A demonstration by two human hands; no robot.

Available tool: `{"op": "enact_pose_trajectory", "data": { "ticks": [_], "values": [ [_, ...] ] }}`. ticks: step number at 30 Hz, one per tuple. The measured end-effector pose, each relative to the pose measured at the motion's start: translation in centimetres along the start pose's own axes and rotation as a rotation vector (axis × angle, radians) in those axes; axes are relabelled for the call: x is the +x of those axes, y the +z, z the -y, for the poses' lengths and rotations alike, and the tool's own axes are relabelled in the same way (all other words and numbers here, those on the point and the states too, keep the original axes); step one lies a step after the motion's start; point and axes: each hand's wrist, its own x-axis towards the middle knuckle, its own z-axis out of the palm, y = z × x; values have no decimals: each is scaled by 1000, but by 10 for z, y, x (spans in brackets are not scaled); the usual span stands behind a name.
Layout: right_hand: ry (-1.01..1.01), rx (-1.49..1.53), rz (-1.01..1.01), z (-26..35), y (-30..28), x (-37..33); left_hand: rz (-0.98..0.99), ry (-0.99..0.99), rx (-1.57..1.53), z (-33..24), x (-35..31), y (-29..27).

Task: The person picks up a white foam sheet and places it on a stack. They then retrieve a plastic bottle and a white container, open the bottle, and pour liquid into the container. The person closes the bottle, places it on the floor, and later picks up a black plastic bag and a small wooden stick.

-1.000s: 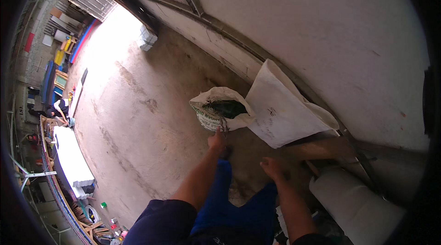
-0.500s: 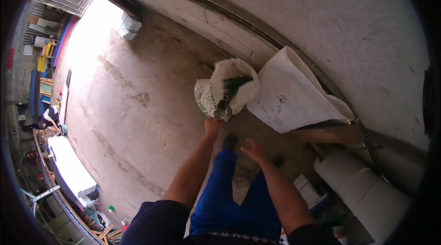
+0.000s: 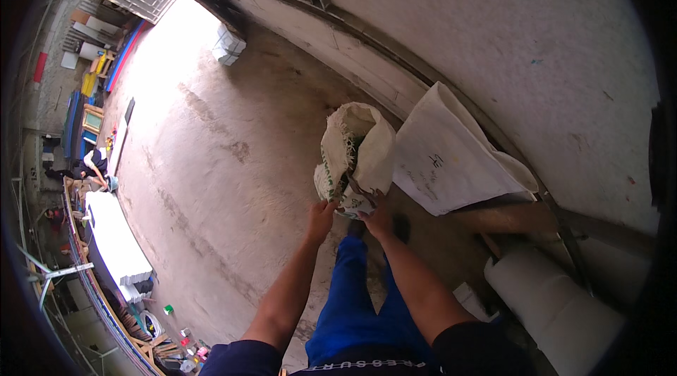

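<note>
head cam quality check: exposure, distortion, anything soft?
Head view: doorway patch of floor blown out white; strong fisheye bends the wall rail, black vignette round the rim; left hand and right hand on the woven sack evenly lit, slightly soft; clutter at the left edge squeezed, small.

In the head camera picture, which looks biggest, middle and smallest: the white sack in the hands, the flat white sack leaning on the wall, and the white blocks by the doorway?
1. Flat white sack
2. Held white sack
3. White blocks, though they sit farther away, so they may only look small.
</note>
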Motion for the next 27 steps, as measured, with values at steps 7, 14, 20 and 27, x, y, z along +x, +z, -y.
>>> {"op": "enact_pose_trajectory", "data": {
  "ticks": [7,14,20,27],
  "values": [
    [-133,-106,-38,12,-52,-27,-6,70,-260,22,-66,-2],
    [-812,-172,-161,124,-153,-65,9,116,-307,36,-121,-7],
    [-950,-350,333,184,-107,-60,-77,249,-282,34,-162,-22],
    [-777,-801,1033,86,-15,-48,-148,390,-188,26,-188,-27]
  ]
}}
